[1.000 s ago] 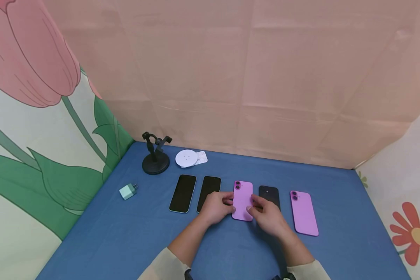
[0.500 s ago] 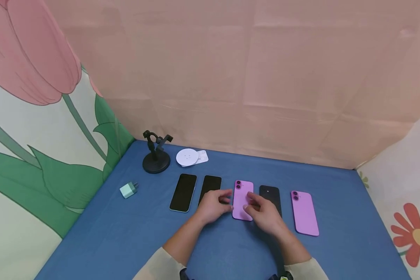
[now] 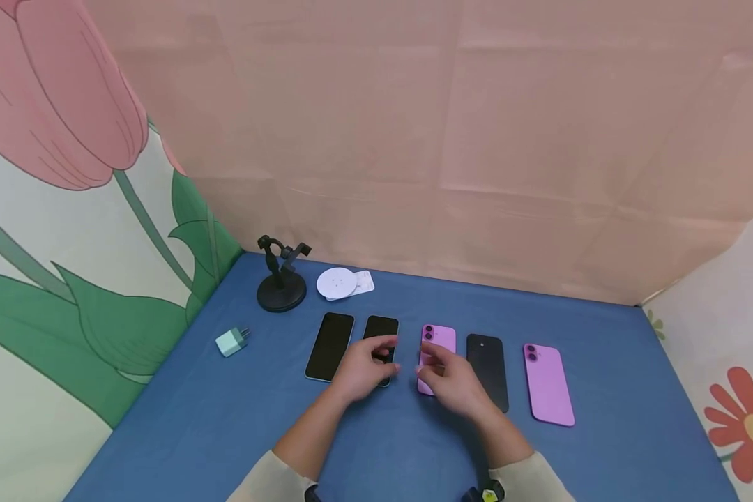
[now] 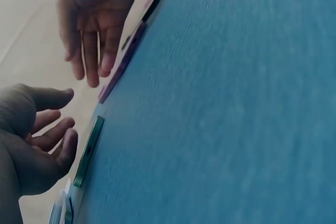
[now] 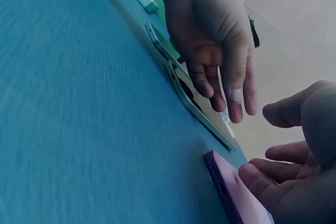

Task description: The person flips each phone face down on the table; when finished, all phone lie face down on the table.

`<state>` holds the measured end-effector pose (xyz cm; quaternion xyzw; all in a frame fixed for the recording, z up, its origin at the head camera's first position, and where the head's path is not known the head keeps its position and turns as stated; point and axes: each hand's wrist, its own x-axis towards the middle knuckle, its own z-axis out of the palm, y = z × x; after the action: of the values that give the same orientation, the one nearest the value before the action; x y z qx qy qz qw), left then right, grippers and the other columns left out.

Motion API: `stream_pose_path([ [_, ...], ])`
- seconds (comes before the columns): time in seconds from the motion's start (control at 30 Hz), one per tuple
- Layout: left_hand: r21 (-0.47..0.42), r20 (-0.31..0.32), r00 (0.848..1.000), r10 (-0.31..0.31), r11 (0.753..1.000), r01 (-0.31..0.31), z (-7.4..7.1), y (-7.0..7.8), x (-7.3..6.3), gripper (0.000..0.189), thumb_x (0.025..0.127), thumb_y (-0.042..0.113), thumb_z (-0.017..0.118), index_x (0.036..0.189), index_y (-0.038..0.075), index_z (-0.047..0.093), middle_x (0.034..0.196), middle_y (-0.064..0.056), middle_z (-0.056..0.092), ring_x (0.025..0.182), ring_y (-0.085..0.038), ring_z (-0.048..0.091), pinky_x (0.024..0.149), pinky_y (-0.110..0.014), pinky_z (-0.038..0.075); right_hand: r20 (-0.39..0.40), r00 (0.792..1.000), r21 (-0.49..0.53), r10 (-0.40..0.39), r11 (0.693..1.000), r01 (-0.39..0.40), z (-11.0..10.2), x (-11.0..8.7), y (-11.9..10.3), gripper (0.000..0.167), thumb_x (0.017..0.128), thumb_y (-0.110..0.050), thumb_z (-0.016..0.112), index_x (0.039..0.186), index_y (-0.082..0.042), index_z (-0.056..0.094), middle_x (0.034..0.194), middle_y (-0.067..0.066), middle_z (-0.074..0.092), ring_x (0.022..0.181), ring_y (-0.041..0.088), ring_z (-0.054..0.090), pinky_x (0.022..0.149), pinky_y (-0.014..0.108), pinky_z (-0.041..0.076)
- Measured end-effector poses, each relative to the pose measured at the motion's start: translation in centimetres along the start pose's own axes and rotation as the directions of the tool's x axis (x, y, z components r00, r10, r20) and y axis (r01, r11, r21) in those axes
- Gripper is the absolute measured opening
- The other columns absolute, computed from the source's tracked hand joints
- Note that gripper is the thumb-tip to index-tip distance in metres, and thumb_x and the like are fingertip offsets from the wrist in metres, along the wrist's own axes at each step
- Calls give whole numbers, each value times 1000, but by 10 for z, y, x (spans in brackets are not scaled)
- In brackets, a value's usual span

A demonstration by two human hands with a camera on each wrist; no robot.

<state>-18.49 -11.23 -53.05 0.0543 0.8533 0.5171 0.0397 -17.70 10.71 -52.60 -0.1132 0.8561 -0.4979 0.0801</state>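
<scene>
Viewing the blue surface [image 3: 401,446], we saw the left hand [image 3: 358,369] over a dark-screened phone [image 3: 381,325] and the right hand [image 3: 456,383] over the pink middle phone [image 3: 444,336] — each with thumb and fingers apart.

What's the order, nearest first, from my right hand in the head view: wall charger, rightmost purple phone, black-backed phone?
1. Black-backed phone, right of your right hand
2. Rightmost purple phone, farther right
3. Wall charger, far left

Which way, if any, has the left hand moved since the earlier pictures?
Yes: in the head view, the left hand has moved left, away from the left purple phone. It was at that phone's edge; now blue cloth shows between them.
</scene>
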Motion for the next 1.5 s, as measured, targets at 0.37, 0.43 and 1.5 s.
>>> stream_pose_path([
  [0.37,75,-132,991,22,997,-12,-14,-6,-1,56,86,18,85,139,16,67,147,-11,58,142,-37,46,115,-62,35,36,997,-5,-65,998,66,20,9,-11,53,98,-23,71,143,1,58,129,18,68,110,29,70,96,51,57],
  [0.43,60,-138,990,26,998,-18,-14,-9,-2,58,85,16,85,140,13,66,149,-14,55,143,-38,44,116,-63,35,46,997,-7,-67,998,68,25,9,-12,54,98,-24,71,144,1,58,128,19,68,109,28,70,97,50,57],
  [1.5,-319,-41,995,-93,945,75,-32,-14,-10,65,90,2,77,150,3,52,163,-22,36,146,-45,38,111,-53,39,100,993,-33,-55,998,59,49,12,-20,60,97,-26,72,146,4,54,128,21,69,110,29,71,93,50,58],
])
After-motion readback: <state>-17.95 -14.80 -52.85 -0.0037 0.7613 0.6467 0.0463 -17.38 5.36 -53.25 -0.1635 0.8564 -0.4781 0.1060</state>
